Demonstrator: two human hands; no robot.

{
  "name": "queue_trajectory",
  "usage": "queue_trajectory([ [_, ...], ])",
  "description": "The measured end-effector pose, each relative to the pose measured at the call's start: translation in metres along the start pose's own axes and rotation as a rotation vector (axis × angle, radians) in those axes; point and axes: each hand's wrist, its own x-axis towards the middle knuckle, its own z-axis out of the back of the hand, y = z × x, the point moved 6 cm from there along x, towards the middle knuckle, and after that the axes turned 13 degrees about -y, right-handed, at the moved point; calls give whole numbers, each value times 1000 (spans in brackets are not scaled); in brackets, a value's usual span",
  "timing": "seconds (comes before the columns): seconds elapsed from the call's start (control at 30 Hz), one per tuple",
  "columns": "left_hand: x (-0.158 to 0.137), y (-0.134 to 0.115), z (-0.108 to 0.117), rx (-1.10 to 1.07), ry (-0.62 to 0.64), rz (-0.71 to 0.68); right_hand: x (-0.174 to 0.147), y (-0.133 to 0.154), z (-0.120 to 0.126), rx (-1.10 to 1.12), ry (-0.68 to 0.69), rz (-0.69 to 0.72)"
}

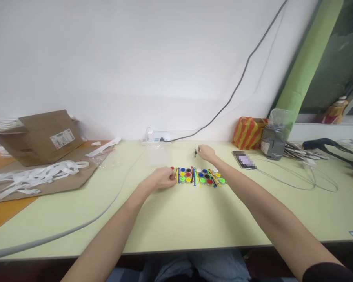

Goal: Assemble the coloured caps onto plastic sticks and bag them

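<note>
On the pale green table lies a block of small round discs [209,181] in yellow, green, blue, red, black and white, with thin coloured arrow-like sticks [194,178] between groups of them. My left hand [165,177] rests at the left end of this block, fingers curled at the leftmost pieces and partly covering them; what they grip is hidden. Beyond the block, my right hand [206,152] is closed, its fingertips beside a small dark piece [195,152]. Whether they hold that piece is too small to tell.
A cardboard box [48,137] and white strips [41,175] lie at left. Against the wall sits a power strip [155,139] with a clear bag [159,156] before it. At right are a phone [244,159], a striped bag [248,133], a grey container [273,143] and cables.
</note>
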Motion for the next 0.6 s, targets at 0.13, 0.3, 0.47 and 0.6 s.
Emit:
queue_trajectory([
  [0.13, 0, -4, 3, -45, -34, -32, 8, 4, -9, 21, -13, 5],
  [0.3, 0, -3, 2, -64, -31, -39, 14, 7, -18, 57, -26, 8],
  [0.47, 1, -1, 4, -47, -42, -42, 16, 15, -12, 128, -53, 31],
  [0.6, 4, -1, 15, 24, -175, -21, 7, 36, 11, 258, -118, 93],
])
